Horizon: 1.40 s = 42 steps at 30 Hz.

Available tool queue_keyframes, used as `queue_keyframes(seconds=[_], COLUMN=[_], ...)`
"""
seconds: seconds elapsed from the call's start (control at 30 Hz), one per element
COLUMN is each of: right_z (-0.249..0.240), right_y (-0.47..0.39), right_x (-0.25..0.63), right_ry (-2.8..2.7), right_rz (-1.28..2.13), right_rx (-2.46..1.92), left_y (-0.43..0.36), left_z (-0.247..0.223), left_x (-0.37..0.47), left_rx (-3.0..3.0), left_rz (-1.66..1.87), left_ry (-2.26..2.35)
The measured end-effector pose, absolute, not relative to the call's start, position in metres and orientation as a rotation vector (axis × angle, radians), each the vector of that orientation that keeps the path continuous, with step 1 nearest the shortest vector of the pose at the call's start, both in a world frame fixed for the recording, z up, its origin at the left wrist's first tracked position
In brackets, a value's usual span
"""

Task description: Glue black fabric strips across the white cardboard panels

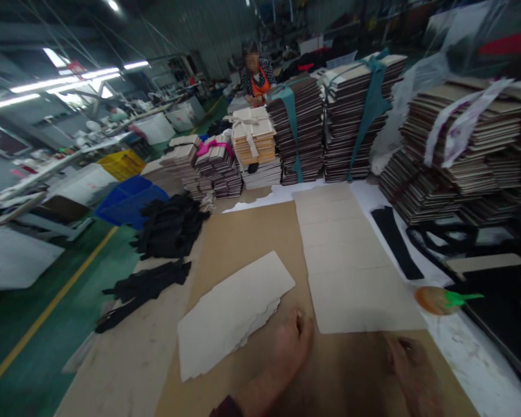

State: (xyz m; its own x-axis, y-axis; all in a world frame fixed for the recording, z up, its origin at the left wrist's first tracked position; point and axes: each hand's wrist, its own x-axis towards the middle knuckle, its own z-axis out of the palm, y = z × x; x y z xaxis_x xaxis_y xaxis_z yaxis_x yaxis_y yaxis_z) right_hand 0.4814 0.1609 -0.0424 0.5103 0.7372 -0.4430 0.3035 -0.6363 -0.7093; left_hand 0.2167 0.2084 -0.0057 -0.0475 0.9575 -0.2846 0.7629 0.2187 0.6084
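A large workshop stretches away, dim at the far end, with lit tubes overhead on the left and a green floor (13, 324) crossed by a yellow line. The worktable (460, 353) fills the near middle, white along its right side, with a broad brown sheet (243, 231) laid over its centre. Tied stacks of boards (297, 121) line its far edge and far right corner; behind them is a co-worker (260, 81) in an orange apron. A blue bin (128, 200) is left of the table, beyond black pieces (171, 226) heaped on its left side. On the brown sheet, pale panels (360, 295) lie overlapped in a row at right, and a fanned pile of pale panels (234, 318) lies slantwise at left. The left hand (293, 341) is curled just beside that pile; the right hand (412, 370) is near the row's near end. Motion blur and bent fingers hide both grips, so I cannot tell whether either pinches anything. The near edge cuts off both forearms, and a small bowl (429, 301) with a green-handled tool (458, 297) at right is smeared, its contents unclear.
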Motion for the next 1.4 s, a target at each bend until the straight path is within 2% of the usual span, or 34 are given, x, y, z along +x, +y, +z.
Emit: queue_keyframes(seconds=[0.13, 0.33, 0.57, 0.77, 0.9, 0.97, 1.03, 1.07, 1.13, 1.23, 1.3, 1.4], right_z=[-0.024, -0.021, -0.028, -0.010, 0.023, 0.047, 0.074, 0.088, 0.109, 0.119, 0.111, 0.087], right_y=[0.183, 0.277, 0.309, 0.284, 0.243, 0.220, 0.201, 0.194, 0.185, 0.175, 0.167, 0.147], right_x=[0.381, 0.275, 0.263, 0.241, 0.227, 0.228, 0.233, 0.237, 0.249, 0.278, 0.305, 0.353], right_ry=[-1.193, -1.327, -1.329, -1.350, -1.392, -1.461, -1.636, -1.771, -1.992, -1.902, -1.710, -1.550], right_rz=[1.295, 1.093, 1.121, 1.253, 1.288, 1.350, 1.386, 1.370, 1.293, 1.246, 1.328, 1.416], right_rx=[-1.873, -1.873, -2.004, -1.812, -1.629, -1.512, -1.333, -1.217, -1.041, -1.146, -1.281, -1.373], left_y=[0.189, 0.199, 0.192, 0.189, 0.190, 0.195, 0.202, 0.206, 0.214, 0.219, 0.219, 0.221], left_z=[0.000, -0.016, -0.029, -0.030, 0.016, 0.059, 0.105, 0.124, 0.153, 0.171, 0.176, 0.184], left_x=[0.133, 0.024, 0.016, 0.014, 0.022, 0.031, 0.040, 0.044, 0.053, 0.070, 0.083, 0.103], left_rx=[1.811, 1.932, 1.916, 1.961, 2.184, 2.493, 2.735, 2.824, 2.847, 2.571, 2.383, 2.229], left_rz=[0.504, 0.509, 0.457, 0.478, 0.703, 0.928, 0.979, 0.941, 0.564, 0.065, -0.016, 0.127], left_ry=[1.905, 2.065, 2.136, 2.132, 2.101, 1.880, 1.592, 1.438, 1.154, 1.015, 1.050, 1.087])
